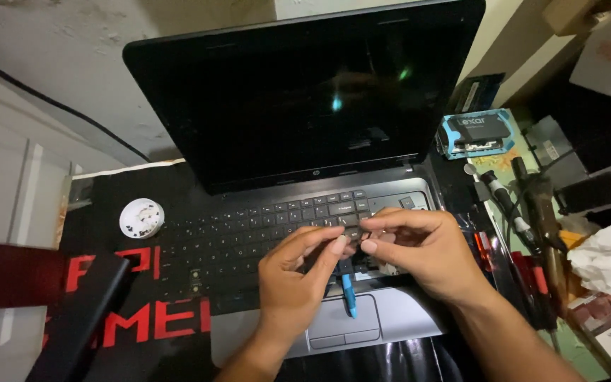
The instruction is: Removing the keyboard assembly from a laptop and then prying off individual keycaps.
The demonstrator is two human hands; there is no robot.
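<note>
As I look down through the head camera, my left hand [293,286] and my right hand [419,251] meet over the middle of the laptop [305,177], whose screen is dark. Both hands have thumb and forefinger pinched nearly closed on a small black keycap [353,233], held just above the keyboard [263,237]; the other fingers curl loosely. A blue-handled tool [348,293] hangs down from under my left fingers toward six o'clock, across the touchpad [341,318]; I cannot tell which finger actually grips it. To do this well, I judge the cap should be kept level, with light pressure from both sides, and the tool tip kept clear of the neighbouring keys so nothing gets scratched or popped loose.

At nine o'clock from the hands, a small round white dish [141,218] sits on the black and red mat [143,311]; it seems to hold a few tiny dark bits, too small to name. At two o'clock, beside the screen, a blue-edged package [476,133] holds a flat dark part. At three o'clock lie several hand tools [525,212] in a row, with a crumpled white tissue [606,258] just beyond them. A dark flat object [79,318] lies at eight o'clock on the mat.
</note>
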